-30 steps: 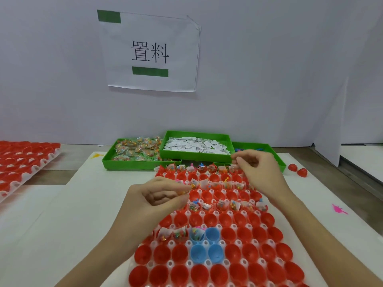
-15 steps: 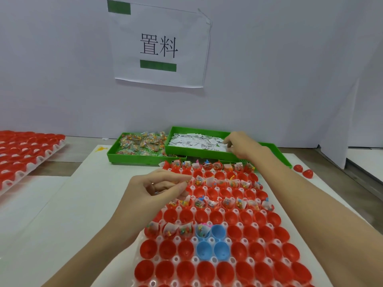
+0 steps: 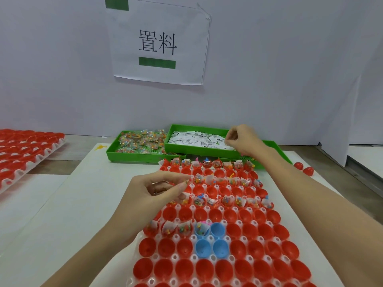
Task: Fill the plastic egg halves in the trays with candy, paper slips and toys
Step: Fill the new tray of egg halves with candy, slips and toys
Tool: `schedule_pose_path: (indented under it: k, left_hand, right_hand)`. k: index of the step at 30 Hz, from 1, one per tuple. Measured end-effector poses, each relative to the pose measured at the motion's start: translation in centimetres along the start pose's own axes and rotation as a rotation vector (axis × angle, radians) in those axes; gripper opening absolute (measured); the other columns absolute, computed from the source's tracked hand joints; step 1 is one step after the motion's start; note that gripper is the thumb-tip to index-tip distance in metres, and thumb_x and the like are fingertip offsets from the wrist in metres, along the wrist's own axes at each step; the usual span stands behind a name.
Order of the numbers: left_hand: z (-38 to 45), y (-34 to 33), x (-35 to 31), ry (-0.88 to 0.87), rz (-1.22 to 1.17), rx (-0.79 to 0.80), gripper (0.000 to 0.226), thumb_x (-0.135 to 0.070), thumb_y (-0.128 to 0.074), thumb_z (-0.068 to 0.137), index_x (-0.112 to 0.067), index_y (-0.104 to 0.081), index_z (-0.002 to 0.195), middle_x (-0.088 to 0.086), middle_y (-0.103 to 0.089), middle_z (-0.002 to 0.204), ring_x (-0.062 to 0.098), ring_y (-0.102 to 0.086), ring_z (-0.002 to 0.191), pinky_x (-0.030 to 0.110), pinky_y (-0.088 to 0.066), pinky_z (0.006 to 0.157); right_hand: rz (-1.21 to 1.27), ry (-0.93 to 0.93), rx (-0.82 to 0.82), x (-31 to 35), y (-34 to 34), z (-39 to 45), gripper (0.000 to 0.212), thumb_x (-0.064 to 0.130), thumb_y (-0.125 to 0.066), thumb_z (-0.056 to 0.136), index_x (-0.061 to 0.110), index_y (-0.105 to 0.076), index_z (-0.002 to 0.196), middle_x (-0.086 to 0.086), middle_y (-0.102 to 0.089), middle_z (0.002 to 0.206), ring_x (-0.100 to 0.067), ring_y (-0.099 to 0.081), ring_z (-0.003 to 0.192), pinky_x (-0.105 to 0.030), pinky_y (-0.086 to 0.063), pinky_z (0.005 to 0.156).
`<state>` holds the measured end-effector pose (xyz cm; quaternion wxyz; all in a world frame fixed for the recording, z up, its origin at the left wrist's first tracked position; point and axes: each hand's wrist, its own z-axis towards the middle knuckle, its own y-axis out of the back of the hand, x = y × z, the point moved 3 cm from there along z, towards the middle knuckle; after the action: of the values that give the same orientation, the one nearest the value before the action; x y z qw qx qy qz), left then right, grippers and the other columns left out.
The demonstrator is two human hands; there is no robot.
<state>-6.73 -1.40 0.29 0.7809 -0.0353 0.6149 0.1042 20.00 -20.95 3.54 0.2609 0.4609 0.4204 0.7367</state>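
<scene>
There is one view only — a wide-angle camera worn on the person's head, looking forward and down along both forearms. It sits close above the near egg tray [image 3: 217, 264], whose front rows run off the bottom edge. The left hand [image 3: 154, 190] and right hand [image 3: 243, 139] mark the middle distance. Farther off, the green bins [image 3: 145, 157] stand near the white wall [image 3: 290, 69] — the wall and its paper sign [image 3: 159, 42] fill the upper half. A second tray [image 3: 27, 150] is cut by the left edge.
</scene>
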Motion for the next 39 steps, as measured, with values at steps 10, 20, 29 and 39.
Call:
schedule_pose_path:
  k: [10, 20, 29, 39]
  left_hand:
    - [0.1, 0.0, 0.6, 0.002, -0.016, -0.029, 0.022, -0.035, -0.085, 0.074, -0.024, -0.080, 0.093, 0.005, -0.081, 0.089, 0.020, -0.079, 0.086, 0.020, -0.060, 0.079]
    - [-0.3, -0.8, 0.3, -0.030, 0.011, -0.022, 0.014, -0.026, -0.085, 0.076, -0.020, -0.081, 0.087, 0.002, -0.080, 0.093, 0.018, -0.078, 0.089, 0.020, -0.059, 0.081]
    - [-0.6, -0.9, -0.6, -0.185, 0.149, 0.045, 0.023, -0.019, -0.084, 0.081, -0.031, -0.080, 0.100, -0.001, -0.080, 0.094, 0.019, -0.077, 0.090, 0.024, -0.061, 0.081]
    - [-0.5, -0.7, -0.1, -0.235, 0.238, 0.011, 0.016, -0.034, -0.085, 0.075, -0.029, -0.079, 0.089, -0.003, -0.079, 0.084, 0.013, -0.076, 0.077, 0.018, -0.059, 0.072]
  right_hand:
    - [0.751, -0.075, -0.055, 2.0, 0.1, -5.7, 0.013, 0.010, -0.076, 0.089, 0.007, -0.076, 0.102, -0.009, -0.078, 0.092, -0.028, -0.076, 0.090, -0.027, -0.062, 0.078]
    - [0.831, 0.112, 0.201, 7.6, 0.1, -15.9, 0.010, 0.006, -0.079, 0.087, 0.003, -0.078, 0.097, -0.010, -0.079, 0.087, -0.025, -0.078, 0.082, -0.027, -0.063, 0.077]
    - [0.706, 0.215, 0.221, 8.3, -0.3, -18.7, 0.009, 0.018, -0.074, 0.094, 0.019, -0.081, 0.099, -0.001, -0.079, 0.087, -0.016, -0.077, 0.083, -0.033, -0.063, 0.082]
    - [0.605, 0.073, 0.026, 2.6, 1.7, -12.9, 0.012, 0.009, -0.066, 0.097, 0.011, -0.077, 0.103, -0.003, -0.079, 0.087, -0.017, -0.077, 0.081, -0.024, -0.062, 0.072]
